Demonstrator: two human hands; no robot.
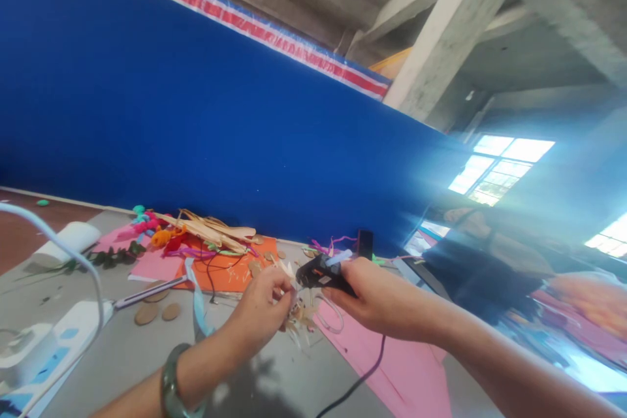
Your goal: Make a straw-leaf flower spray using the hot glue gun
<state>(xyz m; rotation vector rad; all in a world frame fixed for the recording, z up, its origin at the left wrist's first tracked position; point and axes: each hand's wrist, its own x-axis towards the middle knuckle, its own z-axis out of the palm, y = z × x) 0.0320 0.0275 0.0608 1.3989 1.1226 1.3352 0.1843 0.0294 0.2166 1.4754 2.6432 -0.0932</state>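
Observation:
My right hand (379,297) is wrapped round a black hot glue gun (317,274), its tip pointing left towards my other hand. A pale glue stick (340,257) shows at the gun, and a dark cord (360,379) trails below. My left hand (262,310) is closed in a pinch close to the nozzle, and a green bangle (171,379) circles its wrist. Under the fingertips sits a cluster of small pale and tan pieces (301,319); what exactly the fingers pinch is too blurred to name.
Pink paper (392,366) lies at the right, orange paper (220,273) behind my left hand. Round wooden slices (145,313), dried strips (210,228), coloured pipe cleaners (166,235) and a power strip (73,339) occupy the left. A blue panel (220,124) stands behind; a blurred person (480,261) is at right.

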